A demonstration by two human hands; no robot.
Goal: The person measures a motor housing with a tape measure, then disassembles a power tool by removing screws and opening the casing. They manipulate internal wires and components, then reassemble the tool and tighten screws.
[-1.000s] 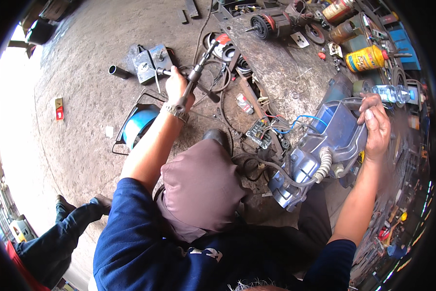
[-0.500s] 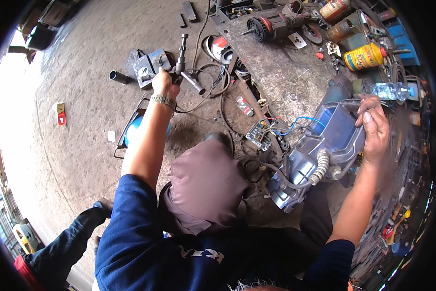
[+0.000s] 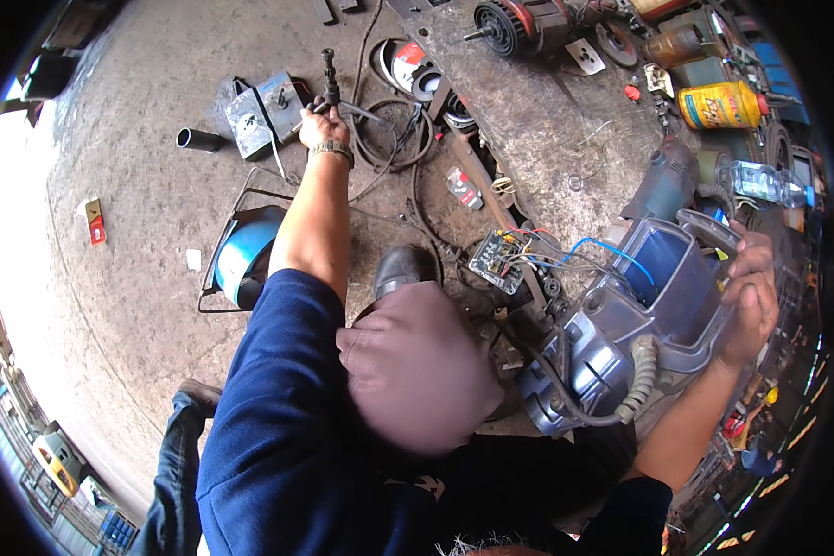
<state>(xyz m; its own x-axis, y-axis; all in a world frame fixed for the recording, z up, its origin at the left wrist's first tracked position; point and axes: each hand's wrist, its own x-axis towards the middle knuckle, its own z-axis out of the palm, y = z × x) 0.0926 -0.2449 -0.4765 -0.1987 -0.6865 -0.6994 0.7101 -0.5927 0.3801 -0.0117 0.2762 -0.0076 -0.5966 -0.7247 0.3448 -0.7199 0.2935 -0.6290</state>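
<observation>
Our left hand point(image 3: 322, 125) is closed around a dark metal tool point(image 3: 330, 79) at full reach on the concrete floor point(image 3: 139, 250), beside two grey metal boxes point(image 3: 264, 111) and a cable coil point(image 3: 389, 139). Our right hand point(image 3: 749, 296) grips the rim of the opened grey machine housing point(image 3: 639, 324). We judge it best to lift the tool straight up, clear of the cable; open room lies leftward.

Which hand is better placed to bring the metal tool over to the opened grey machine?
Left: the left hand already grips the metal tool; the right hand steadies the grey machine housing.
</observation>
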